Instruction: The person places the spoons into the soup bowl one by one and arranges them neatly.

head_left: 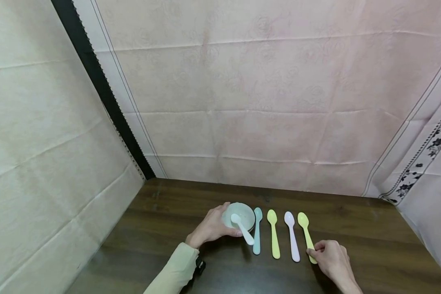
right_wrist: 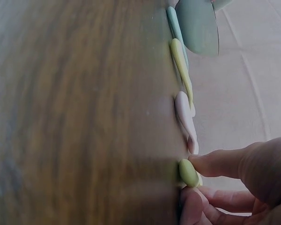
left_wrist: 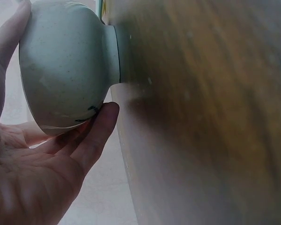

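Observation:
My left hand grips a pale green bowl from its left side, thumb and fingers round its wall. A pale blue-white spoon leans in the bowl, its handle sticking out over the near rim. In the left wrist view the foot of the bowl is close to the tabletop. My right hand pinches the handle end of the rightmost yellow-green spoon between thumb and fingers. That handle end shows between the fingertips in the right wrist view.
Left of the pinched spoon lie a lilac spoon, another yellow-green spoon and a light blue spoon, roughly parallel. The light blue one is right beside the bowl. Pale cloth hangs behind the dark wooden table and at both sides.

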The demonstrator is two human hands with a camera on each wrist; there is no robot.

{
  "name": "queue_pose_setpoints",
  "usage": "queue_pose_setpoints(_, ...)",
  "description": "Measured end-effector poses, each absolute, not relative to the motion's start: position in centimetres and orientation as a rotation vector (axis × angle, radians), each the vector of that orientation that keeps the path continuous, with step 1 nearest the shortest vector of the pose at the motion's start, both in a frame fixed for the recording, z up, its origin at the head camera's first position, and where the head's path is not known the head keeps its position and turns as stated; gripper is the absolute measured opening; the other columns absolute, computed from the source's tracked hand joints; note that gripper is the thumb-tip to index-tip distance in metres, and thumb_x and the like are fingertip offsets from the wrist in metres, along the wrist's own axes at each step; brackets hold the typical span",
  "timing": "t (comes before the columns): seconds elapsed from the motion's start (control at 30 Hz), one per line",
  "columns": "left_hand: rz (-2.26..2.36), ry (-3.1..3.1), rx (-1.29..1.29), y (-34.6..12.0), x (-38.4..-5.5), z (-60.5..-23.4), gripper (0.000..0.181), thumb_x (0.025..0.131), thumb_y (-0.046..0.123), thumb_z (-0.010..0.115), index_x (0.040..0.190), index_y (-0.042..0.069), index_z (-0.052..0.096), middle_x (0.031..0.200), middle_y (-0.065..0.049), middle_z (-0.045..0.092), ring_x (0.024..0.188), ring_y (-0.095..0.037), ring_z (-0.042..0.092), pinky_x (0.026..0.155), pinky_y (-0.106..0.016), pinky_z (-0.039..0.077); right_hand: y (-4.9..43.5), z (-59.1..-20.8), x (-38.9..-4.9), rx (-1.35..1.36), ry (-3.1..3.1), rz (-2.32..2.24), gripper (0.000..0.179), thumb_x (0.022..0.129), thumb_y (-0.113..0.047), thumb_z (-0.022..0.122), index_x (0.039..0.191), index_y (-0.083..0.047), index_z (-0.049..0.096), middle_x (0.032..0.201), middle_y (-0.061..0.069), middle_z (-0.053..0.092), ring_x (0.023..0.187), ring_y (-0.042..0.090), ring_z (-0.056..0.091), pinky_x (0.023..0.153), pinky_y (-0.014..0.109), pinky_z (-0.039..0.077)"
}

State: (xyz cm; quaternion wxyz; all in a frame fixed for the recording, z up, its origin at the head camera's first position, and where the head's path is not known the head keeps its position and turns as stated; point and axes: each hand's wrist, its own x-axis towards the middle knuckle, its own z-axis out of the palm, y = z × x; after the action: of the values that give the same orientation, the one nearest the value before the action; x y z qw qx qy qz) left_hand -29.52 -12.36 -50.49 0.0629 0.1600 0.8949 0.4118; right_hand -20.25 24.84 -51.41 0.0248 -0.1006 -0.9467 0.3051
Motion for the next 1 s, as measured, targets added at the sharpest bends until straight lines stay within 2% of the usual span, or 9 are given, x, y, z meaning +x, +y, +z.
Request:
queue_pose_setpoints(0.2, 1.235, 2.713, 0.502, -12.2, -29.69, -50.28, 0.116, 0.078, 0.049, 0.099, 0.167, 0.002, 0.04, 0.163, -0.021, 0.055, 0.142, -0.037, 0.055, 0.116, -0.057, 0.05, 24.86, -51.28, -20.33, -0.311, -2.936, 0.953, 0.015, 0.089, -0.025, 0.087, 0.086, -0.011, 0.081, 0.077, 0.0, 0.076, 0.079, 0.021, 0.066, 0.067, 0.041, 0.048)
queue_pose_setpoints(0.63, 1.232, 2.708, 0.497, -12.16, -29.66, -50.0, 0.118, 0.078, 0.049, 0.098, 0.168, 0.002, 0.039, 0.167, -0.022, 0.051, 0.149, -0.039, 0.052, 0.12, -0.058, 0.048, 24.77, -51.21, -20.39, -0.317, -2.945, 0.964, 0.015, 0.09, -0.024, 0.086, 0.083, -0.012, 0.08, 0.075, 0.0, 0.073, 0.076, 0.02, 0.063, 0.066, 0.04, 0.047)
queue_pose_setpoints(1.0, 1.231, 2.709, 0.482, -12.4, -29.54, -50.44, 0.117, 0.078, 0.05, 0.099, 0.167, 0.002, 0.04, 0.162, -0.022, 0.055, 0.142, -0.038, 0.055, 0.116, -0.058, 0.05, 24.49, -51.43, -20.34, -0.332, -2.952, 0.984, 0.016, 0.09, -0.024, 0.084, 0.081, -0.012, 0.078, 0.074, -0.001, 0.071, 0.078, 0.021, 0.063, 0.068, 0.04, 0.048)
